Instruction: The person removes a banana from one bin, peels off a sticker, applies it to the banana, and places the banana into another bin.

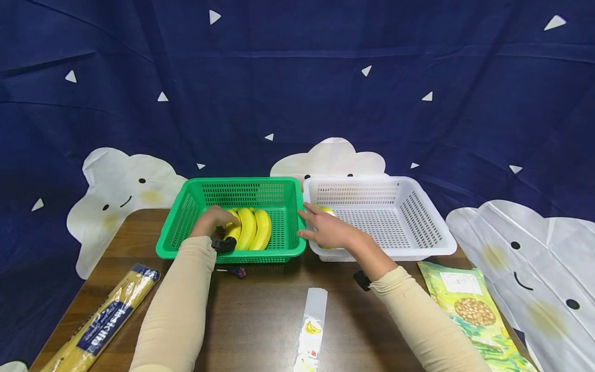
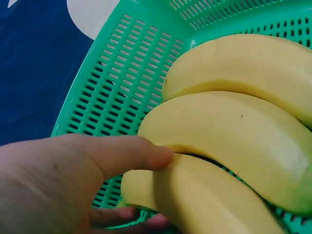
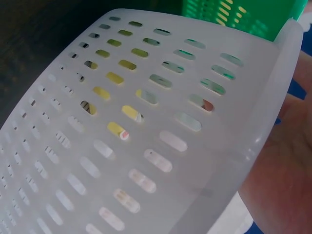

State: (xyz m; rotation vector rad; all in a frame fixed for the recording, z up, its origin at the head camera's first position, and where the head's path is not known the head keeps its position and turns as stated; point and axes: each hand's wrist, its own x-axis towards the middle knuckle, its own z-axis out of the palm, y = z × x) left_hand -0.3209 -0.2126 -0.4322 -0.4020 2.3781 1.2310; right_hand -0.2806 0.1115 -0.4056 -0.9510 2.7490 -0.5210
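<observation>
Inside the green basket (image 1: pixel 279 253), several yellow bananas (image 1: pixel 262 230) lie side by side. My left hand (image 1: pixel 209 222) reaches over the basket's left part and grips the nearest banana (image 2: pixel 204 190), thumb on top and fingers round its far side in the left wrist view. My right hand (image 1: pixel 329 227) spreads over the left rim of the white basket (image 1: pixel 386 252), with its fingertips at the green basket's right rim. Under the right hand, a yellow item (image 1: pixel 327 211) in the white basket is mostly hidden; its kind cannot be told.
At the left lies a pack of spaghetti (image 1: pixel 107 320). A green and yellow bag (image 1: pixel 474 310) rests at the right. A strip with banana pictures (image 1: pixel 312 325) lies on the brown table (image 1: pixel 251 320), and a small dark purple item (image 1: pixel 240 272) sits before the green basket.
</observation>
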